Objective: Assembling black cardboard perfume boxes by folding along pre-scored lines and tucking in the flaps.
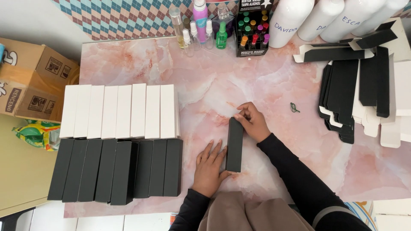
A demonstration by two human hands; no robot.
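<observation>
A slim black box point(234, 144) lies flat on the pink marbled table point(278, 85), near the middle and a little toward the near edge, its long side running from near to far. The left hand point(209, 167) rests flat beside its near end, fingers stretched out on the table and the thumb touching the box's near corner; it is open and grips nothing. The right hand point(252, 122) is curled over the far end of the box, fingertips pressing on the top flap there, so it is partly closed on the box's end rather than wrapped round it.

To the left, 2 rows of finished boxes lie side by side: a far row of about 8 white boxes point(120, 111) and a near row of about 8 black boxes point(115, 169), the rows touching each other. Well apart on the right lies a loose pile of flat unfolded black cartons point(342, 98), with white flat cartons point(400, 102) at the right edge. A small green band point(294, 108) lies between that pile and the right hand. At the far edge stand small spray bottles point(201, 25), a black display rack of coloured vials point(252, 32) and large white bottles point(325, 17). A cardboard box point(30, 81) sits off the table's left side.
</observation>
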